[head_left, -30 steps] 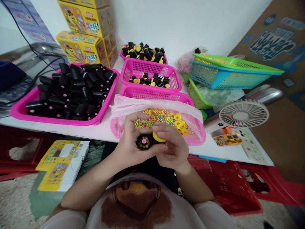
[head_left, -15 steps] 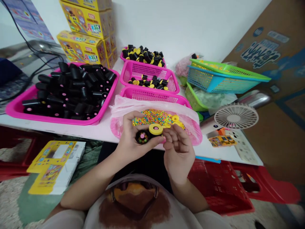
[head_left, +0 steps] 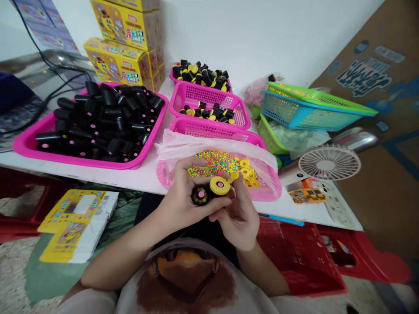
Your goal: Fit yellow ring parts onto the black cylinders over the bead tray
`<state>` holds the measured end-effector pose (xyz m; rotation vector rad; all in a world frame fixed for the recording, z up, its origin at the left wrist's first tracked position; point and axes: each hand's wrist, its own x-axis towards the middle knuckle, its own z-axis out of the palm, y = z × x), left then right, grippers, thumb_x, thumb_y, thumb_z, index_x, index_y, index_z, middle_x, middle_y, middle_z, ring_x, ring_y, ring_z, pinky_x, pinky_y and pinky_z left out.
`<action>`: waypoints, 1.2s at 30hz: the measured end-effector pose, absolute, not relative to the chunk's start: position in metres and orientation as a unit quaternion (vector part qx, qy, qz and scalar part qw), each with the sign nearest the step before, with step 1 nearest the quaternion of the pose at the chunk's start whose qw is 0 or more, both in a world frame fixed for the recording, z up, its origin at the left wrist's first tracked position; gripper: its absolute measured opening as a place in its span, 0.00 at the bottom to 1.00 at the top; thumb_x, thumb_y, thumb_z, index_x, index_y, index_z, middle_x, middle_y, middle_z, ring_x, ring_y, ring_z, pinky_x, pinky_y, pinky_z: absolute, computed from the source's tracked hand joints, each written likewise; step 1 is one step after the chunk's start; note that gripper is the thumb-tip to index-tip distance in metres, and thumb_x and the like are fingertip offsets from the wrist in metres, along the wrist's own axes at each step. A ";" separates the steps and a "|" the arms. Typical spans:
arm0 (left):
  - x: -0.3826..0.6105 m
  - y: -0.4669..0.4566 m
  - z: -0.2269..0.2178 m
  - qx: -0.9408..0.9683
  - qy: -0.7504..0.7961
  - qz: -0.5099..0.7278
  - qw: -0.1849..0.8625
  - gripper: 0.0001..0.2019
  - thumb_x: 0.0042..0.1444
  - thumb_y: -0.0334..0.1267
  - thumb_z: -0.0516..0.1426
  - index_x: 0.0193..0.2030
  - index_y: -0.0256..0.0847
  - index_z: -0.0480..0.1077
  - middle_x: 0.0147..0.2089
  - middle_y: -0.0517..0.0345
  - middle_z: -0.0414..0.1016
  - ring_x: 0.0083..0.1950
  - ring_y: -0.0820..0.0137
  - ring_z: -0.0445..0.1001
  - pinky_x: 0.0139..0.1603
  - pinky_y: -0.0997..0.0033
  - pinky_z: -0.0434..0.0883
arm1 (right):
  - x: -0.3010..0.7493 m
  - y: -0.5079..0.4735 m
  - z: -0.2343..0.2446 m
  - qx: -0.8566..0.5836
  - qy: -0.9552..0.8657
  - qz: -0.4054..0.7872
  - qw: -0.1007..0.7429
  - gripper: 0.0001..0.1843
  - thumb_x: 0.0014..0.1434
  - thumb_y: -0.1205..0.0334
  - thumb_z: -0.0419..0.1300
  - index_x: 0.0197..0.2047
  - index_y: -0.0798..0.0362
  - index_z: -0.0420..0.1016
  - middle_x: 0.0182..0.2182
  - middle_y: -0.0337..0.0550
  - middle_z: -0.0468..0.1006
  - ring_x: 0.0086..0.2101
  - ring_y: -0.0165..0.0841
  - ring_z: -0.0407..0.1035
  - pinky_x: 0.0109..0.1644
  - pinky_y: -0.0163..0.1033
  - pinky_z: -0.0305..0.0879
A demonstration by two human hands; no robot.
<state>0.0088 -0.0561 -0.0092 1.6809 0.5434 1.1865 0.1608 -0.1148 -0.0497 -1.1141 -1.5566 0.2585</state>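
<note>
My left hand (head_left: 183,200) is closed around two small black cups side by side. One black cup (head_left: 199,195) is open at the top, with coloured candy balls around a pink centre. On the other sits a yellow ring-shaped cap (head_left: 219,186) with a tab and a pink dot in its middle. My right hand (head_left: 238,213) is closed at the right side of the capped cup, its fingers at the cap's tab and the cup's side. Just beyond the hands, a plastic-lined pink basket (head_left: 160,172) holds small coloured candy balls (head_left: 216,161) and loose yellow caps (head_left: 250,173).
A large pink basket (head_left: 22,146) of black cups stands at left. Behind are pink baskets (head_left: 242,115) with yellow-capped black pieces. Yellow boxes (head_left: 118,63) are stacked at the back. A small fan (head_left: 329,162) and blue basket (head_left: 294,111) stand at right; a red crate (head_left: 301,261) is below.
My right hand has moved left and closed in on the capped cup; its fingers were loosely curled beside it before. The view has shifted slightly.
</note>
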 end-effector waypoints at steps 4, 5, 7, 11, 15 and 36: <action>0.009 -0.056 -0.010 0.716 0.222 0.500 0.435 0.31 0.60 0.40 0.68 0.57 0.53 0.50 0.60 0.54 0.68 0.44 0.67 0.87 0.43 0.67 0.85 | 0.162 -0.110 -0.042 -0.445 -0.687 0.058 0.572 0.28 0.66 0.63 0.61 0.68 0.39 0.67 0.58 0.49 0.80 0.58 0.49 0.73 0.64 0.64 0.70; 0.010 -0.056 -0.010 0.718 0.208 0.506 0.430 0.30 0.60 0.39 0.68 0.57 0.53 0.51 0.60 0.55 0.68 0.42 0.68 0.87 0.42 0.68 0.85 | 0.162 -0.108 -0.040 -0.441 -0.690 0.044 0.572 0.25 0.66 0.64 0.60 0.65 0.40 0.70 0.56 0.49 0.80 0.57 0.49 0.74 0.64 0.64 0.69; 0.013 -0.055 -0.010 0.717 0.177 0.514 0.435 0.29 0.61 0.38 0.68 0.56 0.53 0.51 0.57 0.57 0.68 0.38 0.71 0.86 0.38 0.72 0.84 | 0.164 -0.105 -0.037 -0.435 -0.697 0.011 0.570 0.20 0.66 0.63 0.60 0.60 0.43 0.72 0.53 0.50 0.81 0.56 0.48 0.74 0.63 0.63 0.70; 0.014 -0.054 -0.011 0.701 0.165 0.516 0.464 0.28 0.61 0.36 0.68 0.56 0.52 0.53 0.54 0.58 0.67 0.39 0.72 0.85 0.36 0.76 0.83 | 0.168 -0.094 -0.034 -0.389 -0.724 -0.058 0.567 0.19 0.63 0.64 0.61 0.57 0.48 0.71 0.46 0.51 0.80 0.52 0.48 0.76 0.58 0.61 0.75; 0.011 -0.054 -0.011 0.684 0.183 0.515 0.483 0.32 0.57 0.36 0.70 0.57 0.52 0.54 0.59 0.56 0.65 0.40 0.72 0.85 0.37 0.74 0.83 | 0.167 -0.086 -0.030 -0.360 -0.739 -0.042 0.568 0.18 0.64 0.61 0.60 0.57 0.47 0.69 0.44 0.49 0.78 0.52 0.49 0.76 0.54 0.62 0.77; 0.004 -0.006 -0.024 0.758 0.245 0.490 0.354 0.25 0.65 0.37 0.59 0.60 0.46 0.47 0.38 0.64 0.71 0.35 0.73 0.75 0.34 0.72 0.71 | 0.295 0.019 0.072 -0.521 -0.801 0.227 0.189 0.18 0.67 0.60 0.63 0.59 0.48 0.78 0.43 0.44 0.85 0.39 0.35 0.80 0.49 0.44 0.79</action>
